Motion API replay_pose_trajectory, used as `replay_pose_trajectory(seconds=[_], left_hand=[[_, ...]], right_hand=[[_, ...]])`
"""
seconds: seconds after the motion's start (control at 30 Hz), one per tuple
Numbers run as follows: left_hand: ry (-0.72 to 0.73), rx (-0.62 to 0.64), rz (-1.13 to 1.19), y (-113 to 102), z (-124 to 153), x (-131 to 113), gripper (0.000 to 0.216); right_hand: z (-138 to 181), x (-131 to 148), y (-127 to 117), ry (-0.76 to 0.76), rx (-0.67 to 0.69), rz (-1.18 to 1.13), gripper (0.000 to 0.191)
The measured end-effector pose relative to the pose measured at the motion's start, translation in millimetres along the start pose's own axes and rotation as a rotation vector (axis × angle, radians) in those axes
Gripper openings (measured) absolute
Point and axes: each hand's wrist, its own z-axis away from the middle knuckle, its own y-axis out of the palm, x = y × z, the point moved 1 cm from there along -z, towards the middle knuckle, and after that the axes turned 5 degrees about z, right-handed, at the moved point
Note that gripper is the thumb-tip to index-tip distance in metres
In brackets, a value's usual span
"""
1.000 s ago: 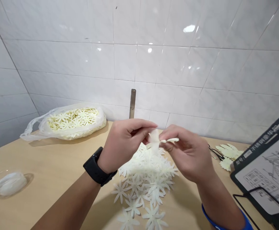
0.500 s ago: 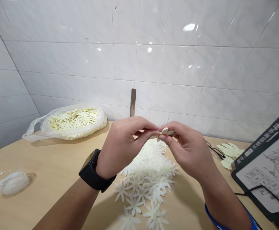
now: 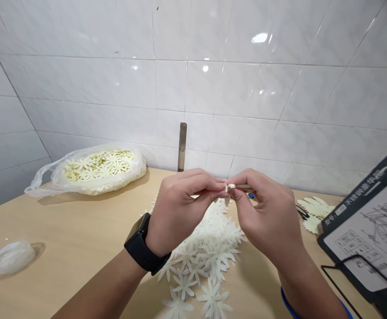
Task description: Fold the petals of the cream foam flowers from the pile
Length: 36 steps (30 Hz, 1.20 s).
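My left hand (image 3: 183,204) and my right hand (image 3: 266,212) meet above the wooden table (image 3: 74,235), fingertips pinched together on one small cream flower-shaped cutout (image 3: 230,187), folded so only an edge shows. A black watch (image 3: 145,246) is on my left wrist and a blue band (image 3: 288,305) on my right. Below the hands lies a loose pile of the same cream flower cutouts (image 3: 207,252).
A clear plastic bag of flower cutouts (image 3: 97,170) lies at the back left by the tiled wall. A crumpled clear plastic piece (image 3: 9,258) sits at the left edge. A few more cutouts (image 3: 315,212) and a black stand holding a printed sheet (image 3: 366,230) are on the right.
The cutout, spread open between my fingers a second ago, is now folded small and pinched tight. Both hands have drawn closer together and shifted slightly right.
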Motion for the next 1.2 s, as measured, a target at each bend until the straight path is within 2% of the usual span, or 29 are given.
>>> replay_pose_trajectory(seconds=[0.27,0.4,0.63,0.77,0.93,1.1,1.2], left_hand=[[-0.031,-0.028,-0.059,-3,0,-1,0.004],[-0.065,-0.029,-0.121,-7,-3,-3,0.006],[-0.124,-0.036,-0.031,-10,-5,-8,0.005],[-0.183,-0.043,0.007,-8,-5,-7,0.004],[-0.151,-0.02,0.043,-7,-3,0,0.005],[-0.136,0.025,0.091,-6,-2,4,0.004],[-0.146,0.039,0.095,-7,-3,4,0.003]], right_hand=[[1,0,1,-0.035,0.034,-0.097,0.022],[-1,-5,1,0.017,0.077,-0.24,0.016],[-5,-13,1,0.148,0.126,-0.518,0.01],[-2,-9,3,0.142,0.08,-0.416,0.013],[2,0,4,0.165,0.031,-0.183,0.014],[2,-2,6,0.194,-0.02,-0.124,0.015],[0,-8,6,0.222,-0.027,-0.172,0.014]])
